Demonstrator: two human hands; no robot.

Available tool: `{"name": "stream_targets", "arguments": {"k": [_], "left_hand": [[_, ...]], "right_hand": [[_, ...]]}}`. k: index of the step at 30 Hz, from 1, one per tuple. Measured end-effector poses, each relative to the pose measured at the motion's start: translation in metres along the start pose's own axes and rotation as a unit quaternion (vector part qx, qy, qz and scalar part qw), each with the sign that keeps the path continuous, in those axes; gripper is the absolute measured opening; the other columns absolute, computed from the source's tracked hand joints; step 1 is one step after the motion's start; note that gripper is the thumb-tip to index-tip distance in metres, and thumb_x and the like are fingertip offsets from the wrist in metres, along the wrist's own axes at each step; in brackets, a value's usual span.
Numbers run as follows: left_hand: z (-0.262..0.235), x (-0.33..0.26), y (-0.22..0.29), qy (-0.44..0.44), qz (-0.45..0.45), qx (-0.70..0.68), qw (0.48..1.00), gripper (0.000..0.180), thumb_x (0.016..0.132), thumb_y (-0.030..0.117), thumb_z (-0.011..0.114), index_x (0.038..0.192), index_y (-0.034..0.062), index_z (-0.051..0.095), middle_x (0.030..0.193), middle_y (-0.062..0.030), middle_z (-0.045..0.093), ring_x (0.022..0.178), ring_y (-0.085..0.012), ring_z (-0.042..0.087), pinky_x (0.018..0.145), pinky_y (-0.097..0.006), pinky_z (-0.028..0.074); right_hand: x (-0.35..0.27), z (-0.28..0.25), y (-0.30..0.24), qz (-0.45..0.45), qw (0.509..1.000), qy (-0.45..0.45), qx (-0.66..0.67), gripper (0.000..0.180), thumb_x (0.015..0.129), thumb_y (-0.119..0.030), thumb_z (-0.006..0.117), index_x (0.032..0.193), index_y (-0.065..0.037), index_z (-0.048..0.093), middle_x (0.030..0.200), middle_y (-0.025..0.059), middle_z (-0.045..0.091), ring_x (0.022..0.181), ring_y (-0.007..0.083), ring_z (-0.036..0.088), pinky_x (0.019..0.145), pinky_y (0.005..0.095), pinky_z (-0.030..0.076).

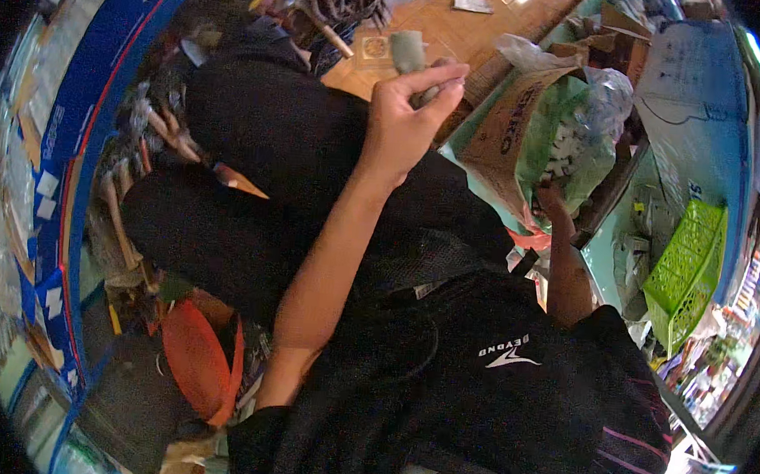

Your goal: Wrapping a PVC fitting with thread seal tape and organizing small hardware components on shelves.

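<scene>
My left hand [406, 115] is raised in front of me, forearm running up from my black shirt, wrist bent a little, fingers curled and pinched tight on a small grey-green cylinder [408, 52] that sticks up above my fingertips. My right hand [548, 196] is reaching away from the cylinder, down to its right, into the plastic bag [572, 136] that sits in a cardboard box [502, 127]; the fingers go out of sight among the bag's folds, so I cannot tell whether they are apart or closed on anything. Below the cylinder lie my lap and legs in black cloth, filling the middle. Beyond the cylinder is a wooden floor [465, 23] with a small packet on it, and to its left a heap of tangled dark stuff with sticks poking out. Far right of the cylinder, past the box, a bright green plastic basket [686, 267] leans beside a blue panel [699, 92]. Down to the left, well apart from the cylinder, an orange strap-like thing [199, 361] lies by my knee, with a blue and white board [70, 127] curving along that side. The box edge stands close beside my left hand; the open room is above the cylinder, over the floor.
</scene>
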State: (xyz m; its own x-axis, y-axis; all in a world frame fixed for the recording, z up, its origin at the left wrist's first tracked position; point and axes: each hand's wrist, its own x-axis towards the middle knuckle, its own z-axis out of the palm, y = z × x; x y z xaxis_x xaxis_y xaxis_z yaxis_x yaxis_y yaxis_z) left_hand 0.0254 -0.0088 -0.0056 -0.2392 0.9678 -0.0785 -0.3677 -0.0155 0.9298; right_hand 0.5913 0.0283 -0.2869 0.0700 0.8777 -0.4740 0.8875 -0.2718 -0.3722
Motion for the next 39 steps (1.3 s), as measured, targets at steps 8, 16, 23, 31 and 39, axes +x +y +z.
{"name": "stream_targets", "arguments": {"k": [8, 16, 23, 31, 39], "left_hand": [[0.001, -0.002, -0.004, -0.020, 0.024, 0.001, 1.000, 0.027, 0.093, 0.013, 0.072, 0.117, -0.0002, 0.075, 0.124, -0.0131, 0.071, 0.120, -0.0180, 0.062, 0.107, -0.033, 0.044], [-0.017, -0.007, -0.002, 0.013, -0.020, 0.024, 0.999, 0.026, 0.095, 0.014, 0.071, 0.117, 0.0003, 0.074, 0.126, -0.0106, 0.070, 0.120, -0.0163, 0.061, 0.100, -0.030, 0.048], [-0.019, -0.010, -0.002, 0.034, -0.066, 0.023, 0.997, 0.024, 0.095, 0.013, 0.071, 0.116, 0.0005, 0.075, 0.121, -0.0073, 0.070, 0.112, -0.0123, 0.062, 0.095, -0.026, 0.047], [-0.012, -0.010, -0.006, 0.066, -0.043, -0.037, 0.996, 0.050, 0.101, 0.016, 0.063, 0.147, 0.0024, 0.049, 0.107, -0.0041, 0.068, 0.061, -0.0030, 0.045, 0.052, -0.020, 0.035], [-0.023, -0.014, 0.001, 0.044, -0.099, -0.047, 0.993, 0.027, 0.103, 0.026, 0.060, 0.114, 0.0024, 0.066, 0.085, -0.0005, 0.067, 0.054, -0.0024, 0.049, 0.043, -0.020, 0.034]], "right_hand": [[-0.001, 0.004, -0.041, -0.007, 0.945, 0.069, -0.320, 0.045, 0.097, -0.038, 0.060, 0.129, -0.007, 0.065, 0.130, 0.0200, 0.066, 0.115, 0.0381, 0.065, 0.098, 0.0456, 0.052], [-0.050, 0.022, -0.090, -0.018, 0.965, 0.158, -0.209, 0.038, 0.091, -0.036, 0.061, 0.110, -0.004, 0.063, 0.108, 0.0253, 0.067, 0.102, 0.0478, 0.063, 0.087, 0.0566, 0.051], [-0.071, 0.018, -0.106, 0.039, 0.959, 0.071, -0.272, 0.051, 0.093, -0.045, 0.060, 0.125, -0.005, 0.065, 0.122, 0.0296, 0.065, 0.115, 0.0482, 0.061, 0.098, 0.0542, 0.048], [-0.084, 0.029, -0.112, 0.042, 0.966, 0.253, 0.026, 0.045, 0.098, -0.043, 0.058, 0.119, -0.003, 0.061, 0.101, 0.0287, 0.068, 0.096, 0.0488, 0.065, 0.082, 0.0573, 0.050], [-0.089, 0.042, -0.145, 0.096, 0.956, 0.261, 0.093, 0.047, 0.101, -0.048, 0.054, 0.109, -0.002, 0.057, 0.095, 0.0283, 0.067, 0.093, 0.0496, 0.065, 0.079, 0.0570, 0.049]]}}
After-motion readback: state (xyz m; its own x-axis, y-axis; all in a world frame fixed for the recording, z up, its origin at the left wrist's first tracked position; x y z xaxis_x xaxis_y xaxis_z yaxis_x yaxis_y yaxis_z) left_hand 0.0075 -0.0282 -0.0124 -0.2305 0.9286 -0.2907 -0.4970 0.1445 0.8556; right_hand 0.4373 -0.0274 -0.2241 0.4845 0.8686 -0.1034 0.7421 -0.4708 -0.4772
